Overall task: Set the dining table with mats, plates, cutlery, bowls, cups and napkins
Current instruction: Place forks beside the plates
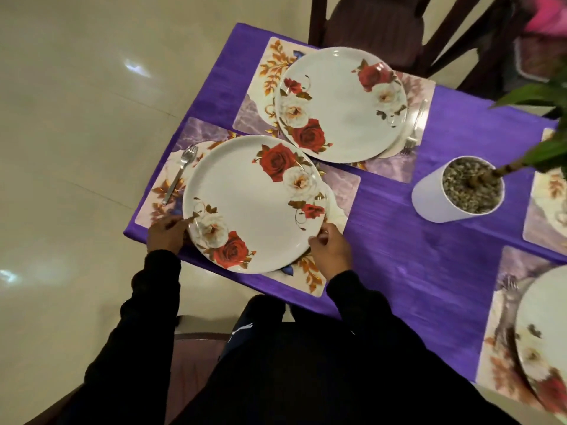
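The left grip [167, 231] and right grip [329, 248] each pinch the near plate [251, 204] by its rim on its mat [310, 276]; a fork [179, 173] lies beyond the left grip, a second plate [340, 102] beyond the right. Mats, plates and forks look placed; bowls, cups, napkins seem left.

I am looking down on a table [414, 271] covered by a purple cloth [399, 210]. Lying directly on the cloth I see four floral mats: a near mat [340, 191] at the table's left corner, a far mat [267, 65] just beyond it, one at the right edge [546, 207], and one at the lower right [497, 338]. A white plant pot [435, 197] stands on the cloth between them.
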